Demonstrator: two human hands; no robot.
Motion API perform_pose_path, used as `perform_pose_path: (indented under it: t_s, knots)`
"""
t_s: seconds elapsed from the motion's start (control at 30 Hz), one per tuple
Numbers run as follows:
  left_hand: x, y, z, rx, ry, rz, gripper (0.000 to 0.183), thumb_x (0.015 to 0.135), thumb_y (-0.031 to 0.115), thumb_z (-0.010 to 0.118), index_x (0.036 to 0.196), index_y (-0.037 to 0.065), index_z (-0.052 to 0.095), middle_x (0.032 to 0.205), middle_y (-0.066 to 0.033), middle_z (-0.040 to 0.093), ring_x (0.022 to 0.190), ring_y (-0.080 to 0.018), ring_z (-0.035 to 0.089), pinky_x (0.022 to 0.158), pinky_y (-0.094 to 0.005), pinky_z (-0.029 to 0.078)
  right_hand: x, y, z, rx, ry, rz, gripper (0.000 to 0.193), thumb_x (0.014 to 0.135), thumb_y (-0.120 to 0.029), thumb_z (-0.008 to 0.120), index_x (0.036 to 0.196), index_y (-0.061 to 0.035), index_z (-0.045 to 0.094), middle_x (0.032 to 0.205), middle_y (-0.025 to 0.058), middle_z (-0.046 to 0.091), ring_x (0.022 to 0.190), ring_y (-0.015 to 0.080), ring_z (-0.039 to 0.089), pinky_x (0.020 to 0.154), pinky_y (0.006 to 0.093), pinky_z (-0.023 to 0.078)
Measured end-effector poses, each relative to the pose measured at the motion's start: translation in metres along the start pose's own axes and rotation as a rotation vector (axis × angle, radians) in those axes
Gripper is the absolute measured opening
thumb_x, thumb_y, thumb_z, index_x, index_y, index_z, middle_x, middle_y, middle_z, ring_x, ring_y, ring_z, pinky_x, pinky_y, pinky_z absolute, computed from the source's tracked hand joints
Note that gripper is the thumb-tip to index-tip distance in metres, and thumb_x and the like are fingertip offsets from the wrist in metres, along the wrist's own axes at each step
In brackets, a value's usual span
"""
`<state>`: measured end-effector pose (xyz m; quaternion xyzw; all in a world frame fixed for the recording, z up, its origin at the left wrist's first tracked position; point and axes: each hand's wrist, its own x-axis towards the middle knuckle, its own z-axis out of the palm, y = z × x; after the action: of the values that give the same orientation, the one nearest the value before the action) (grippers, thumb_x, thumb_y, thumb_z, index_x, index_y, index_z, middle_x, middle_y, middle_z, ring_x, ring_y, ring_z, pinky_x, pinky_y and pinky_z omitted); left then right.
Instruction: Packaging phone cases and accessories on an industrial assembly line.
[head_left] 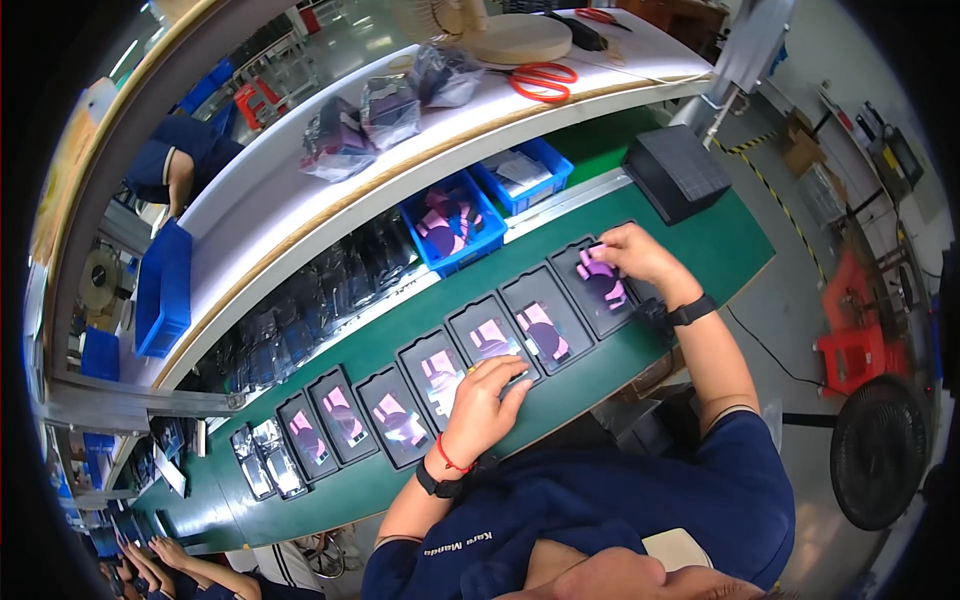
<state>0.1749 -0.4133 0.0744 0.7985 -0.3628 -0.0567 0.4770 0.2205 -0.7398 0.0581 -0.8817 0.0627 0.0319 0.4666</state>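
Head cam, only view here: R hand [640,255] is up at the far-right end of the row, thumb + fingers pinched on the top end of a pink/purple piece [603,282], which sits over the rightmost dark tray [590,312], approx inside its rim. L hand [482,410] is lower down, over the near edge of the third tray from the right [462,320], fingers bent; can't tell if they're gripping anything tbh. That tray has its own pink sheet [490,336] showing just past the fingertips. Rest of the trays run off to the left on the green table [720,250], each w/ a pink + dark piece in it, then a couple of shiny rectangular parts [285,470] at the end. Behind the row: a blue bin [465,260] w/ more pink bits, another blue bin [547,190] beside it, and a dark box [675,180] to the right. Orange-handled scissors [542,82] are on the white shelf [640,65] above, fwiw.
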Motion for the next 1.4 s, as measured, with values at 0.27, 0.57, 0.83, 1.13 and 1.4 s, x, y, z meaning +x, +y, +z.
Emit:
perform_pose_path:
  t_s: [0.27,0.57,0.83,1.13,1.4]
  knots:
    - [0.033,0.022,0.028,0.151,-0.334,0.185,0.026,0.078,0.014,0.063,0.101,0.001,0.060,0.106,-0.0160,0.059,0.103,-0.0321,0.055,0.089,-0.0391,0.043,-0.008,0.015,-0.001,0.261,0.135,-0.140,0.019,0.077,-0.004,0.066,0.096,-0.0021,0.067,0.081,0.0071,0.066,0.072,0.0105,0.060,0.065,0.0241,0.048]
    - [0.016,0.007,0.006,0.147,-0.280,0.146,0.025,0.079,0.014,0.062,0.100,0.000,0.062,0.106,-0.0157,0.059,0.102,-0.0315,0.055,0.087,-0.0378,0.044,-0.015,0.008,-0.025,-0.684,0.509,0.062,0.038,0.063,-0.022,0.077,0.094,-0.0036,0.064,0.100,0.0141,0.059,0.100,0.0325,0.053,0.081,0.0411,0.045]
    - [0.009,0.008,-0.015,0.138,-0.121,0.087,0.023,0.077,0.010,0.064,0.098,0.000,0.062,0.099,-0.0153,0.062,0.093,-0.0314,0.059,0.081,-0.0364,0.047,0.153,-0.083,0.015,-0.801,0.144,-0.070,0.049,0.068,-0.033,0.073,0.105,-0.0028,0.062,0.109,0.0193,0.060,0.103,0.0323,0.056,0.087,0.0364,0.046]
    - [-0.016,-0.011,-0.026,0.085,0.045,-0.054,0.013,0.079,0.008,0.064,0.090,0.002,0.066,0.093,-0.0126,0.065,0.084,-0.0265,0.063,0.074,-0.0333,0.050,0.179,-0.051,0.036,-0.790,0.294,-0.092,0.030,0.075,-0.009,0.057,0.104,-0.0045,0.061,0.102,0.0212,0.060,0.092,0.0341,0.061,0.077,0.0417,0.050]
    - [0.019,-0.030,-0.006,-1.623,0.077,-0.325,0.046,0.094,0.033,0.045,0.132,0.007,0.037,0.126,-0.0121,0.049,0.118,-0.0262,0.046,0.098,-0.0409,0.037,-0.005,-0.116,0.113,-0.409,0.437,-1.050,0.021,0.066,-0.009,0.059,0.086,-0.0036,0.064,0.084,0.0093,0.065,0.080,0.0238,0.063,0.067,0.0357,0.045]
